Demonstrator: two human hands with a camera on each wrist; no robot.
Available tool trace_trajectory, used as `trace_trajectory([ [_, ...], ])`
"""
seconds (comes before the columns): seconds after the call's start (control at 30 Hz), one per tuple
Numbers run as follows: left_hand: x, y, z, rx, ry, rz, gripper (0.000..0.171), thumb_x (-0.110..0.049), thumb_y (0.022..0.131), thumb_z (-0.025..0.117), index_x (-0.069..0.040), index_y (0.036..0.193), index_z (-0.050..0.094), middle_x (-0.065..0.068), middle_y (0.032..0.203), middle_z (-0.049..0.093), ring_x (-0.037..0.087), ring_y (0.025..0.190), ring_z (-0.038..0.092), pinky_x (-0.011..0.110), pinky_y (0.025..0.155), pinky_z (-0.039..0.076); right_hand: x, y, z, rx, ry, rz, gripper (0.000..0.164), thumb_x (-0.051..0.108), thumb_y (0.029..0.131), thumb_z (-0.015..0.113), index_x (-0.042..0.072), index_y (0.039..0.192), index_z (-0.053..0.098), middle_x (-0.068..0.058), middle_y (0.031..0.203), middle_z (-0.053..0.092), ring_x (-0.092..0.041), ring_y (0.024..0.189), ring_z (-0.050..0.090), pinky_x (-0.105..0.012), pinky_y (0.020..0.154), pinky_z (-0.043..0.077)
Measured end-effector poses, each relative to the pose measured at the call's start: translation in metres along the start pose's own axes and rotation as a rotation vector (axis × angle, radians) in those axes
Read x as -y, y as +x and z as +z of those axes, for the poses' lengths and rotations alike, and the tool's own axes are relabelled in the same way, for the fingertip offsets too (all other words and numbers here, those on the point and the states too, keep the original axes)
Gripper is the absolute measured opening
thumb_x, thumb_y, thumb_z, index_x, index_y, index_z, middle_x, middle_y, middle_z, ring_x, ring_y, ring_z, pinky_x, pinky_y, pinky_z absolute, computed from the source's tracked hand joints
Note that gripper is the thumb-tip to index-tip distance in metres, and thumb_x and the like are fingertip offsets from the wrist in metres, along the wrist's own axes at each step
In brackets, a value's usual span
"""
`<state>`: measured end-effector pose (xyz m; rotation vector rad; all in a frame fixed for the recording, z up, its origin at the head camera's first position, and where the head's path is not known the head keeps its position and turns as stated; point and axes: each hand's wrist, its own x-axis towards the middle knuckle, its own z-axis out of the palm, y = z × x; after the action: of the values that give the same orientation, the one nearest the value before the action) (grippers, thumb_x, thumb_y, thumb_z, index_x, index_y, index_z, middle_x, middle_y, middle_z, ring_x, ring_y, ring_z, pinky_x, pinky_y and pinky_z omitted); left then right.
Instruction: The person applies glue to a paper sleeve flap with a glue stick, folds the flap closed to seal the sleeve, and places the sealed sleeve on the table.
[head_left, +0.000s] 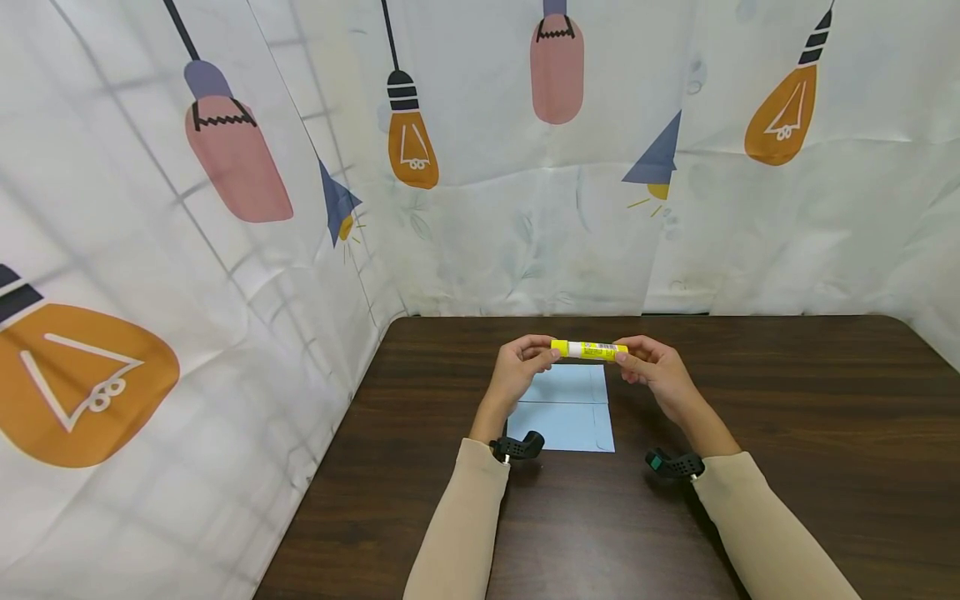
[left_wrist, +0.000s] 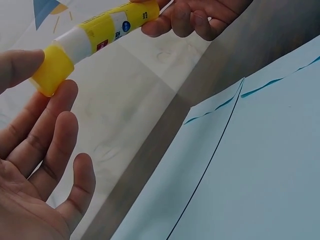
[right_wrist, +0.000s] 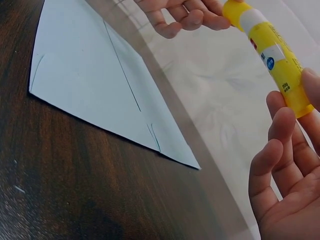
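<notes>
Between both hands a yellow glue stick (head_left: pixel 596 351) is held level above a light blue paper (head_left: pixel 567 427). My left hand (head_left: pixel 517 371) pinches its yellow cap (left_wrist: pixel 54 69) between thumb and fingertips. At the other end, my right hand (head_left: pixel 658 373) pinches the yellow base (right_wrist: pixel 296 100) with thumb and fingers. A white band shows between the cap and the labelled barrel (right_wrist: pixel 275 50). Across the middle of the paper runs a dark line, and thin curved blue-green marks (left_wrist: pixel 280 82) lie near its edges.
The dark brown wooden table (head_left: pixel 825 467) carries the paper. White cloth (head_left: pixel 480 242) printed with bulbs and lamps hangs behind the table and along its left side. Each wrist wears a black strap (head_left: pixel 675 463).
</notes>
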<state>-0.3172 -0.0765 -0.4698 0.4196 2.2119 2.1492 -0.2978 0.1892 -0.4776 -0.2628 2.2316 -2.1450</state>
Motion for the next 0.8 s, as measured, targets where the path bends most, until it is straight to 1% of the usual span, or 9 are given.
trace_trajectory([
  [0.1, -0.0015, -0.0005, -0.0009, 0.012, -0.004, -0.001, 0.03, -0.013, 0.094, 0.073, 0.0, 0.121, 0.07, -0.003, 0.093, 0.073, 0.014, 0.084, 0.068, 0.036, 0.084, 0.057, -0.0001, -0.0002, 0.0002, -0.001, -0.002, 0.0, 0.023, 0.026, 0.098, 0.07, 0.013, 0.117, 0.068, 0.01, 0.088, 0.071, -0.01, 0.074, 0.06, -0.021, 0.069, 0.054],
  [0.17, -0.0024, -0.0008, -0.0014, 0.017, -0.009, 0.0, 0.031, -0.013, 0.094, 0.074, 0.001, 0.121, 0.07, -0.004, 0.093, 0.073, 0.013, 0.084, 0.067, 0.03, 0.081, 0.056, -0.0001, -0.0002, 0.0004, -0.001, -0.004, 0.001, 0.023, 0.027, 0.098, 0.07, 0.014, 0.117, 0.068, 0.01, 0.089, 0.071, -0.01, 0.074, 0.06, -0.022, 0.07, 0.054],
  [0.23, -0.0025, -0.0009, -0.0016, 0.017, -0.009, 0.007, 0.031, -0.014, 0.093, 0.075, 0.0, 0.12, 0.07, -0.005, 0.092, 0.072, 0.014, 0.084, 0.066, 0.031, 0.081, 0.055, -0.0001, -0.0003, 0.0008, 0.0, -0.008, 0.003, 0.023, 0.027, 0.098, 0.07, 0.014, 0.118, 0.068, 0.01, 0.089, 0.07, -0.01, 0.075, 0.06, -0.022, 0.07, 0.055],
  [0.3, -0.0015, -0.0005, -0.0019, 0.016, -0.007, 0.013, 0.03, -0.014, 0.092, 0.076, -0.001, 0.118, 0.071, -0.005, 0.092, 0.072, 0.015, 0.083, 0.065, 0.034, 0.082, 0.055, 0.0001, -0.0005, 0.001, -0.001, -0.012, 0.002, 0.024, 0.027, 0.098, 0.071, 0.014, 0.118, 0.068, 0.011, 0.089, 0.07, -0.01, 0.075, 0.06, -0.022, 0.071, 0.055],
  [0.53, -0.0012, -0.0005, -0.0017, 0.02, 0.005, 0.023, 0.028, -0.016, 0.092, 0.077, -0.003, 0.116, 0.072, 0.001, 0.096, 0.073, 0.013, 0.083, 0.065, 0.056, 0.092, 0.053, 0.0009, -0.0013, 0.0014, -0.001, -0.013, -0.001, 0.023, 0.027, 0.098, 0.07, 0.014, 0.117, 0.068, 0.011, 0.09, 0.071, -0.01, 0.075, 0.06, -0.022, 0.071, 0.055],
  [0.6, -0.0016, -0.0007, -0.0015, 0.021, 0.005, 0.025, 0.028, -0.015, 0.092, 0.077, -0.003, 0.117, 0.072, 0.003, 0.098, 0.074, 0.012, 0.083, 0.066, 0.06, 0.093, 0.052, 0.0013, -0.0015, 0.0017, -0.002, -0.011, -0.001, 0.022, 0.026, 0.098, 0.071, 0.014, 0.117, 0.068, 0.011, 0.089, 0.071, -0.01, 0.074, 0.06, -0.022, 0.071, 0.055],
  [0.67, -0.002, -0.0007, -0.0013, 0.019, 0.01, 0.026, 0.028, -0.014, 0.091, 0.077, -0.003, 0.117, 0.072, 0.005, 0.099, 0.074, 0.011, 0.084, 0.066, 0.058, 0.093, 0.053, 0.0014, -0.0016, 0.0018, -0.004, -0.012, 0.0, 0.022, 0.027, 0.098, 0.071, 0.014, 0.116, 0.068, 0.011, 0.089, 0.071, -0.01, 0.074, 0.06, -0.023, 0.071, 0.055],
  [0.8, -0.0022, -0.0003, -0.0013, 0.014, 0.025, 0.025, 0.028, -0.013, 0.091, 0.077, -0.002, 0.117, 0.072, 0.007, 0.1, 0.074, 0.009, 0.084, 0.067, 0.043, 0.088, 0.058, 0.0011, -0.0017, 0.002, -0.009, -0.022, 0.004, 0.024, 0.027, 0.098, 0.071, 0.014, 0.117, 0.068, 0.011, 0.09, 0.072, -0.011, 0.075, 0.061, -0.023, 0.073, 0.056],
])
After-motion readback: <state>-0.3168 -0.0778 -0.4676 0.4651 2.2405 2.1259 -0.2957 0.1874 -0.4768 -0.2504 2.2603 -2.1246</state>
